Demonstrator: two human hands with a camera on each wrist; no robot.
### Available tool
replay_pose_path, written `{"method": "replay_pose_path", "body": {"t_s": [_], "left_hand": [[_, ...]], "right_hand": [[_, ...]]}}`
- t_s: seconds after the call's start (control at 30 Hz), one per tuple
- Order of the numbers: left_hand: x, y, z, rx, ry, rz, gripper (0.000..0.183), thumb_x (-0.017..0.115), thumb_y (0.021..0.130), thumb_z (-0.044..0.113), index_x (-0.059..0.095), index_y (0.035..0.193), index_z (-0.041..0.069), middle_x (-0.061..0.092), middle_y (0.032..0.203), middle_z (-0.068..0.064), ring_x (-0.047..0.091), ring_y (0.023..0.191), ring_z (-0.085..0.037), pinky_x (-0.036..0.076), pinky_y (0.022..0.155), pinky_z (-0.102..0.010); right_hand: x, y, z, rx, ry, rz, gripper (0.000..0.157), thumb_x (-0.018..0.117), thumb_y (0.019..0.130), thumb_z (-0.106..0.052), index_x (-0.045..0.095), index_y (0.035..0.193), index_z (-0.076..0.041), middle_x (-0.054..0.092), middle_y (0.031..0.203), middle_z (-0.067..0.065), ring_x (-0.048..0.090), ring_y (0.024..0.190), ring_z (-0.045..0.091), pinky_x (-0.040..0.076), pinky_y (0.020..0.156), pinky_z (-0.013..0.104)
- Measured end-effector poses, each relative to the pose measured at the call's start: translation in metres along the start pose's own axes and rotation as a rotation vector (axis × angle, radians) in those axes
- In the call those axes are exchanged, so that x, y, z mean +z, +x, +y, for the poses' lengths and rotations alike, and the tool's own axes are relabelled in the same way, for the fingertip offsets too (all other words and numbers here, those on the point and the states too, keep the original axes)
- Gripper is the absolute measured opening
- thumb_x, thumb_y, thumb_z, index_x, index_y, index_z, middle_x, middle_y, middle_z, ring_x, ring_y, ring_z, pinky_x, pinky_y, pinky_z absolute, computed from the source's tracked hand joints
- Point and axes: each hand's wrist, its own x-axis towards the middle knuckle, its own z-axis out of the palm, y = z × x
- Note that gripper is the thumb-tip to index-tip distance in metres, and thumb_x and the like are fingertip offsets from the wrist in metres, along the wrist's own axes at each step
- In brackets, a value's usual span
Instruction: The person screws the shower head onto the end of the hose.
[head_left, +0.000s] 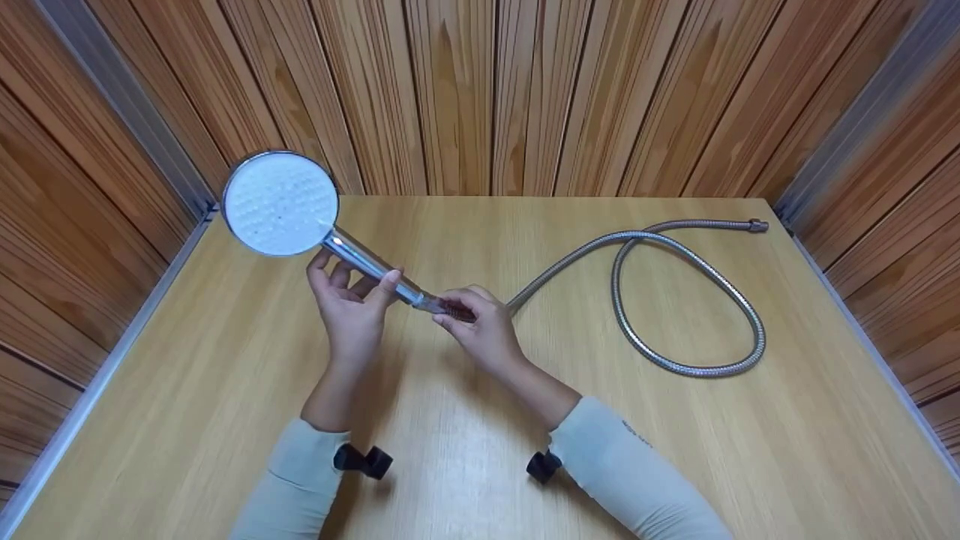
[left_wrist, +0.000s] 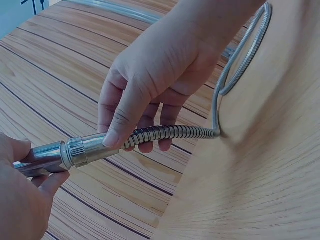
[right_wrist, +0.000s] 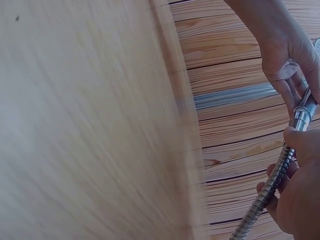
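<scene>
My left hand (head_left: 351,307) grips the chrome handle of a shower head (head_left: 281,202), whose white round face tilts up toward the head camera. At the handle's lower end, my right hand (head_left: 480,326) pinches the connector nut (left_wrist: 95,149) of a ribbed metal shower hose (head_left: 690,259). In the left wrist view the nut sits right against the handle's end, in line with it. The hose leaves from under the right fingers and runs down to the table. Handle, nut and hose also show in the right wrist view, with the left hand (right_wrist: 285,65) above the right hand (right_wrist: 305,185).
The hose lies in a loop on the right of the wooden table (head_left: 450,450), its other end fitting (head_left: 757,226) near the back right corner. Wood-plank walls (head_left: 457,97) stand behind and at both sides. A black wrist mount (head_left: 364,460) is on the left sleeve.
</scene>
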Motion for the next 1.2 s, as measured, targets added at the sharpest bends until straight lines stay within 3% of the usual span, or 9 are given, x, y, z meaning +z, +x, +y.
{"method": "replay_pose_path", "body": {"t_s": [0.4, 0.63, 0.83, 0.97, 1.2], "left_hand": [[0.001, -0.001, 0.001, 0.001, -0.002, 0.0, 0.077, 0.071, 0.083, -0.008, 0.022, 0.138, 0.013, 0.051, 0.121, -0.017, 0.066, 0.096, -0.037, 0.058, 0.081, -0.046], [0.0, 0.0, 0.001, 0.008, -0.009, -0.005, 0.078, 0.071, 0.083, -0.008, 0.022, 0.139, 0.013, 0.051, 0.121, -0.018, 0.061, 0.101, -0.05, 0.058, 0.081, -0.047], [0.0, -0.001, 0.001, -0.008, 0.0, 0.005, 0.078, 0.072, 0.084, -0.007, 0.021, 0.14, 0.015, 0.051, 0.123, -0.017, 0.063, 0.1, -0.044, 0.058, 0.082, -0.046], [0.001, -0.002, 0.001, -0.014, -0.006, 0.007, 0.078, 0.072, 0.084, -0.007, 0.021, 0.139, 0.014, 0.05, 0.125, -0.017, 0.06, 0.103, -0.048, 0.058, 0.082, -0.046], [0.002, -0.003, 0.001, -0.02, 0.01, -0.001, 0.078, 0.073, 0.084, -0.005, 0.021, 0.139, 0.015, 0.05, 0.125, -0.017, 0.06, 0.103, -0.048, 0.058, 0.082, -0.045]], "right_hand": [[-0.003, 0.002, -0.005, -0.012, -0.09, -0.038, 0.02, 0.073, 0.088, -0.011, 0.07, 0.106, -0.004, 0.068, 0.096, 0.005, 0.064, 0.084, 0.014, 0.057, 0.072, 0.022], [-0.004, 0.003, -0.008, -0.064, -0.211, -0.049, 0.02, 0.072, 0.089, -0.013, 0.07, 0.107, -0.005, 0.069, 0.098, 0.005, 0.066, 0.087, 0.015, 0.056, 0.074, 0.018], [-0.003, 0.003, -0.01, -0.07, -0.216, -0.066, 0.025, 0.076, 0.086, -0.012, 0.069, 0.109, -0.006, 0.068, 0.099, 0.005, 0.065, 0.087, 0.015, 0.057, 0.074, 0.018], [-0.002, 0.002, -0.011, -0.075, -0.23, -0.05, 0.031, 0.081, 0.08, -0.012, 0.068, 0.108, -0.007, 0.067, 0.096, 0.004, 0.065, 0.084, 0.014, 0.057, 0.071, 0.02], [0.0, 0.001, -0.01, -0.022, -0.233, -0.005, 0.024, 0.08, 0.081, -0.012, 0.067, 0.1, -0.006, 0.067, 0.091, 0.003, 0.063, 0.077, 0.011, 0.056, 0.065, 0.021]]}}
